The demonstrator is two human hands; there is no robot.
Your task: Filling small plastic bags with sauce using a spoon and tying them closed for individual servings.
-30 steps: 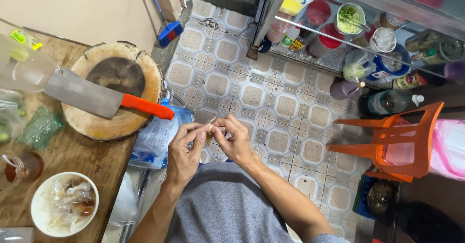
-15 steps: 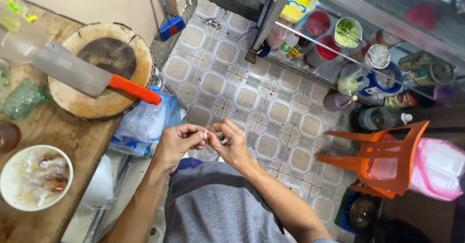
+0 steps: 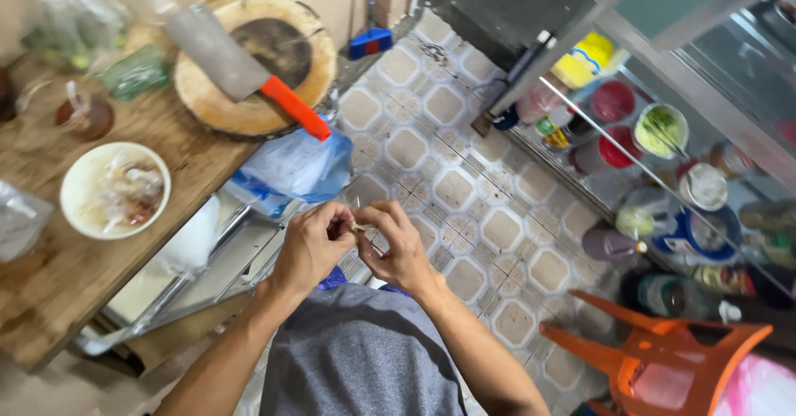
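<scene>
My left hand [image 3: 313, 242] and my right hand [image 3: 396, 246] meet in front of my grey shirt, above the tiled floor. Their fingertips pinch one small pale thing [image 3: 358, 228] between them; it is too small to tell what it is. A blue plastic bag [image 3: 294, 167] hangs just beyond my left hand, at the edge of the wooden table [image 3: 66, 283].
A cleaver with an orange handle [image 3: 240, 72] lies on a round wooden chopping block [image 3: 207, 105]. A white bowl of food [image 3: 114, 189] stands on the table. A low shelf with bowls and bottles [image 3: 655, 159] runs along the right. An orange plastic chair [image 3: 663, 350] stands at lower right.
The view has swung, so the table and the block now sit further right and higher. My hands stay together, working the small thing between their fingertips.
</scene>
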